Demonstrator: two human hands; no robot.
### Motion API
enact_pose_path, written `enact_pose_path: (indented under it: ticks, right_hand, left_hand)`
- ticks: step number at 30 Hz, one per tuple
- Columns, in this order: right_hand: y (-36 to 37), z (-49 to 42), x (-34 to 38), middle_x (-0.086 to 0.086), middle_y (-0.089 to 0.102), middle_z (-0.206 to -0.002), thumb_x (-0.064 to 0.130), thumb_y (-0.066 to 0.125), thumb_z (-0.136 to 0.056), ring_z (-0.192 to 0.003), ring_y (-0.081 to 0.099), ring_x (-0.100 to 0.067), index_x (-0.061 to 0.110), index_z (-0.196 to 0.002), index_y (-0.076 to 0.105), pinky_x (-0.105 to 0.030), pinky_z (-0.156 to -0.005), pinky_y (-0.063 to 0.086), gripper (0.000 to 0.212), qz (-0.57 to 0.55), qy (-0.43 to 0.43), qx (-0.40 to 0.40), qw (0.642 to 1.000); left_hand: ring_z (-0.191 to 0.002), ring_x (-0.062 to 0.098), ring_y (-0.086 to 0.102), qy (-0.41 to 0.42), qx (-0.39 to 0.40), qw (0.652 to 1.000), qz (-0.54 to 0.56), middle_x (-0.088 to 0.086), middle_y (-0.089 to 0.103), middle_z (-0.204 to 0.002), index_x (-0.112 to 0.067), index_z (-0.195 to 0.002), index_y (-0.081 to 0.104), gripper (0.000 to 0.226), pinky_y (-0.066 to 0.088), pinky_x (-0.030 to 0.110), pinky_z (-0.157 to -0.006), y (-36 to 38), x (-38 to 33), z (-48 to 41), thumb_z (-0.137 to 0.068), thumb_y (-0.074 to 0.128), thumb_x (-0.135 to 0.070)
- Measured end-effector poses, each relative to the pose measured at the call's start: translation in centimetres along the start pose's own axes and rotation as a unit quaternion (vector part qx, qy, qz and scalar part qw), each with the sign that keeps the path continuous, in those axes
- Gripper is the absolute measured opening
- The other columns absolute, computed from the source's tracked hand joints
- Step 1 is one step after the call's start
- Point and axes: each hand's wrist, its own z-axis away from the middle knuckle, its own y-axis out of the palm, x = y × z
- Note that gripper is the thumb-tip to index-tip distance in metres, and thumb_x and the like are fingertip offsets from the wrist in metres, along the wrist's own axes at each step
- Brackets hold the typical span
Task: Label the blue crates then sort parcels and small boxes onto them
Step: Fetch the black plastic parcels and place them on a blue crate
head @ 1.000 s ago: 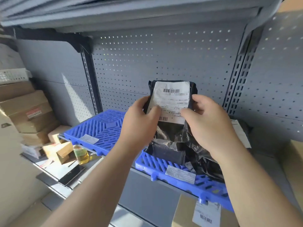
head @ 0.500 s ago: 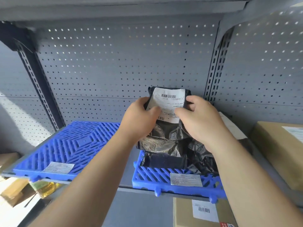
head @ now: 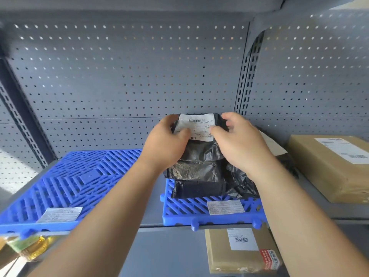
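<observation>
Both hands, left hand (head: pixel 165 144) and right hand (head: pixel 239 144), pinch the soft, crinkly black poly parcel (head: pixel 199 156) by its twelve-o'clock label edge, probably light and slippery.

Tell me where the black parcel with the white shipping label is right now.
In the head view it's centre frame: the black parcel is held by the left hand and right hand atop other black bags on the right blue crate.

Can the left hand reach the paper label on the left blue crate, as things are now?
Probably yes. The label lies bare at the front edge of the left crate, with nothing on it. But the left hand now holds the black parcel, so it must let go first.
</observation>
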Motion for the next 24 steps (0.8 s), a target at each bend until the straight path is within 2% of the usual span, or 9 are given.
enact_pose_path:
  ticks: [2,3,5,6,9,12,16,20,24]
  right_hand:
    - [0.1,0.2,0.1,0.007,0.053,-0.143,0.042,0.055,-0.094,-0.124,0.053,-0.014,0.028,-0.146,0.046,-0.033,-0.098,0.043,0.055,0.006,-0.004,-0.016,1.000]
    - [0.2,0.4,0.1,0.007,0.053,-0.144,0.042,0.055,-0.094,-0.127,0.052,-0.014,0.028,-0.146,0.046,-0.032,-0.098,0.042,0.054,0.009,-0.005,-0.022,1.000]
    - [0.3,0.8,0.2,0.008,0.052,-0.143,0.042,0.055,-0.095,-0.127,0.051,-0.013,0.028,-0.145,0.047,-0.029,-0.093,0.038,0.053,0.013,-0.007,-0.029,0.999]
    - [0.4,1.0,0.3,0.009,0.052,-0.142,0.042,0.055,-0.095,-0.127,0.051,-0.013,0.029,-0.145,0.047,-0.028,-0.092,0.036,0.052,0.014,-0.007,-0.032,0.999]
    - [0.5,1.6,0.5,0.009,0.053,-0.141,0.042,0.055,-0.095,-0.125,0.050,-0.011,0.030,-0.143,0.048,-0.026,-0.091,0.033,0.050,0.020,-0.004,-0.045,0.999]
    - [0.2,2.1,0.6,0.009,0.052,-0.143,0.041,0.056,-0.095,-0.129,0.049,-0.012,0.030,-0.143,0.049,-0.025,-0.093,0.033,0.050,0.031,0.003,-0.057,0.998]
    - [-0.9,2.8,0.1,0.008,0.054,-0.141,0.040,0.055,-0.095,-0.126,0.051,-0.013,0.030,-0.141,0.051,-0.034,-0.103,0.044,0.047,0.027,0.017,-0.084,0.996]
    - [-2.5,3.4,-0.7,0.010,0.055,-0.140,0.038,0.054,-0.095,-0.127,0.050,-0.012,0.030,-0.140,0.052,-0.032,-0.104,0.041,0.046,0.021,0.024,-0.104,0.994]
    - [-4.4,4.2,-1.5,0.011,0.053,-0.141,0.039,0.053,-0.097,-0.128,0.049,-0.011,0.031,-0.141,0.050,-0.034,-0.104,0.041,0.045,0.012,0.017,-0.104,0.994]
  left_hand:
    - [-0.087,0.002,0.060,0.003,-0.003,1.000,0.000,-0.030,0.057,-0.090,-0.032,-0.132,0.057,0.037,0.042,0.014,-0.068,-0.3,0.0,0.0,-0.095,0.059,-0.032]
    - [-0.088,0.001,0.061,0.005,-0.004,1.000,0.003,-0.027,0.059,-0.094,-0.032,-0.130,0.058,0.035,0.044,0.016,-0.069,-0.5,0.0,0.1,-0.095,0.059,-0.032]
    - [-0.088,-0.010,0.059,0.014,-0.010,1.000,0.001,-0.026,0.061,-0.100,-0.033,-0.127,0.058,0.033,0.042,0.010,-0.071,-0.7,0.0,0.4,-0.094,0.059,-0.031]
    - [-0.094,-0.010,0.058,0.023,-0.013,1.000,-0.006,-0.024,0.062,-0.106,-0.033,-0.127,0.058,0.033,0.042,0.009,-0.074,-0.8,0.2,0.6,-0.094,0.059,-0.031]
    - [-0.125,0.014,0.051,0.053,-0.022,0.997,-0.047,-0.007,0.060,-0.132,-0.030,-0.133,0.056,0.040,0.039,0.025,-0.096,-0.9,1.0,1.0,-0.094,0.059,-0.035]
    - [-0.130,0.018,0.047,0.068,-0.024,0.995,-0.066,-0.004,0.057,-0.136,-0.028,-0.139,0.054,0.048,0.039,0.035,-0.109,-0.9,1.5,1.4,-0.093,0.058,-0.038]
    - [-0.123,0.021,0.051,0.102,-0.033,0.992,-0.070,-0.002,0.058,-0.130,-0.026,-0.137,0.056,0.048,0.042,0.041,-0.108,-0.8,1.0,2.0,-0.090,0.058,-0.035]
    - [-0.124,0.023,0.050,0.130,-0.047,0.987,-0.084,0.001,0.058,-0.132,-0.024,-0.137,0.057,0.048,0.040,0.040,-0.108,-0.4,-0.4,3.2,-0.090,0.060,-0.031]
    - [-0.129,0.024,0.047,0.166,-0.049,0.981,-0.092,0.000,0.057,-0.137,-0.024,-0.138,0.056,0.051,0.038,0.041,-0.111,0.5,-2.5,4.4,-0.088,0.057,-0.035]
